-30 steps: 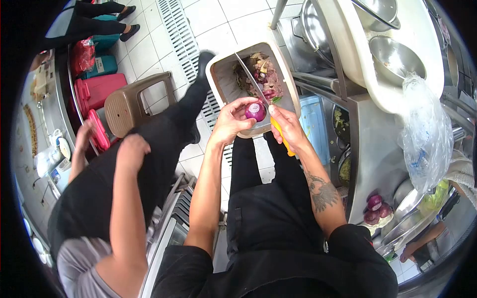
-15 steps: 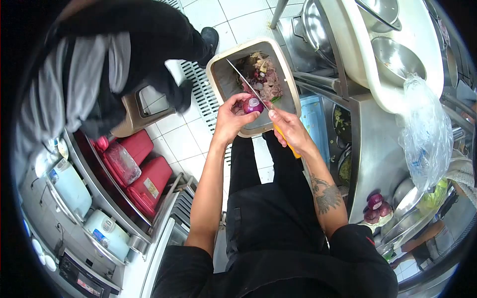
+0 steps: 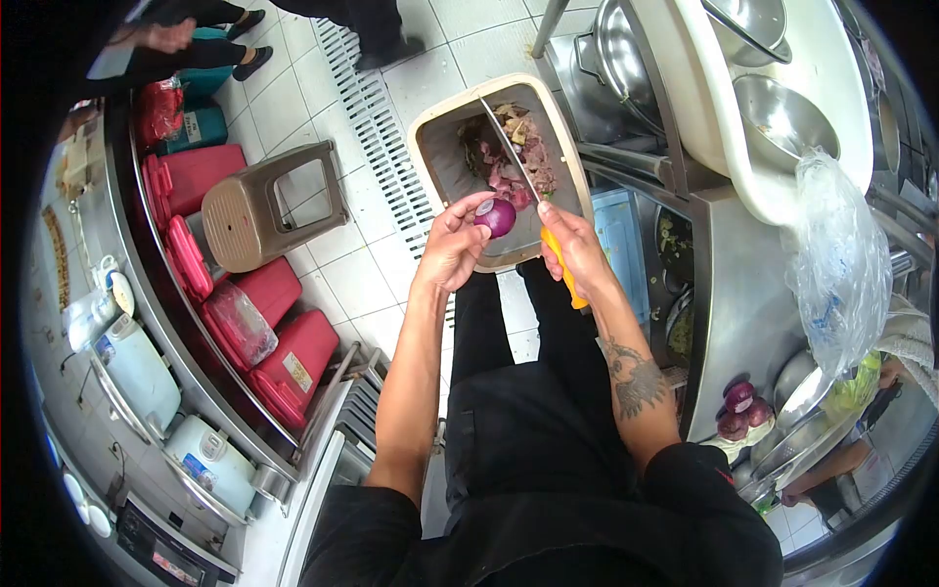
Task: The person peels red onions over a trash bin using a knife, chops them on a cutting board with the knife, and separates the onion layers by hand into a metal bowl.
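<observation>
A purple onion (image 3: 498, 218) is pinched in the fingers of my left hand (image 3: 453, 243), a pale cut end showing on it. My right hand (image 3: 575, 252) grips the yellow handle of a knife (image 3: 513, 152), whose long blade points away from me, just right of the onion and apart from it. Both hands are over the near end of a beige bin (image 3: 424, 186) on the floor. Peelings and food scraps (image 3: 523, 147) lie inside the bin.
A brown plastic stool (image 3: 235, 220) and red lidded containers (image 3: 298, 362) stand to the left. On the right are a steel counter (image 3: 719, 284), a clear plastic bag (image 3: 836, 264), more onions (image 3: 738, 411) and steel bowls (image 3: 782, 117). Other people's legs (image 3: 377, 29) show at the top.
The onion has turned in my left hand, its cut end now facing up-left. The knife blade has swung right, away from the onion. A person at upper left has moved away, uncovering the stool.
</observation>
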Available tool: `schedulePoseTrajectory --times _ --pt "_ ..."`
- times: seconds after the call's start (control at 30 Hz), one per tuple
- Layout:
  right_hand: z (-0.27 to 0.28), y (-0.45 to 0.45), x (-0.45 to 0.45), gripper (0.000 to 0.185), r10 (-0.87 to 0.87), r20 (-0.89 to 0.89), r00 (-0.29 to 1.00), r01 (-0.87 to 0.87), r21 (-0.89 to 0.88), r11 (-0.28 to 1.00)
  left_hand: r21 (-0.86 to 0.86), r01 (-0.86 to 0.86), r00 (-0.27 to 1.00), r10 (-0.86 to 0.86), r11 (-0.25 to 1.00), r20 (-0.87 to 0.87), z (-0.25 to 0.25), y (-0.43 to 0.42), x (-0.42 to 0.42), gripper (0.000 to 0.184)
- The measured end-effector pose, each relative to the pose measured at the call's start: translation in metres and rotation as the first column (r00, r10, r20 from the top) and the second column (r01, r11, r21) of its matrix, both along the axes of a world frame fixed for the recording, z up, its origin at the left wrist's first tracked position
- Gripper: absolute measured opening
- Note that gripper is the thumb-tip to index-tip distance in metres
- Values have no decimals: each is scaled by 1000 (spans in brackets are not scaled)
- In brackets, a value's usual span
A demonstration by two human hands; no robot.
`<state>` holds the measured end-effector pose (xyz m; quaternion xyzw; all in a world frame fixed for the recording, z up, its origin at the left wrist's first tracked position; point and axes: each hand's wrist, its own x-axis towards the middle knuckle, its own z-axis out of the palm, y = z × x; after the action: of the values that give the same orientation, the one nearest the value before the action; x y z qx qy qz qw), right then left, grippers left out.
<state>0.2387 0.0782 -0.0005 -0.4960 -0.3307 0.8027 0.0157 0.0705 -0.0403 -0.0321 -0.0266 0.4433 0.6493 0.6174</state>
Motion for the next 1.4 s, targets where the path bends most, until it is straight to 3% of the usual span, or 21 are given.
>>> schedulePoseTrajectory --times 0.07,0.3,0.4,0.47,0.6,0.63,0.7,0.77,0.87,1.0,1.2,1.27,1.4 --pt "-2 2 2 35 -25 31 999 27 -48 999 76 29 993 -37 997 109 0 -3 -3 50" --pt "-2 -4 10 37 -2 0 1000 2 73 997 58 -17 988 8 998 156 -7 4 -2 56" --pt "2 -6 11 39 83 3 997 -83 87 993 6 89 995 -90 996 49 -14 6 2 50" --pt "4 -6 10 44 105 -14 994 -103 124 987 -228 143 966 -186 963 -180 -7 15 9 54" --pt "1 -2 15 53 185 84 979 -196 137 971 -249 149 900 -235 957 -366 -2 19 13 57" --pt "-3 -4 15 54 222 186 957 -272 322 907 -233 108 882 -201 966 -426 0 20 14 57" --pt "-1 -4 15 56 234 291 928 -354 485 800 -215 68 859 -166 974 -483 5 21 14 58" --pt "14 -1 14 55 300 241 923 -378 418 826 -276 133 771 -275 952 -575 11 21 12 59" --pt "26 -2 10 54 365 243 899 -439 497 749 -208 146 811 -237 967 -534 6 17 12 60" --pt "22 -6 8 54 347 179 921 -388 520 761 -157 109 867 -171 982 -467 11 17 14 58" --pt "31 -2 4 50 398 202 895 -446 419 791 -112 107 857 -149 988 -493 12 15 13 59" --pt "21 -7 7 48 328 181 927 -371 564 737 -136 130 832 -183 982 -525 9 14 11 59" --pt "10 -10 8 45 308 143 941 -332 579 745 -143 112 865 -167 983 -474 13 14 12 57"
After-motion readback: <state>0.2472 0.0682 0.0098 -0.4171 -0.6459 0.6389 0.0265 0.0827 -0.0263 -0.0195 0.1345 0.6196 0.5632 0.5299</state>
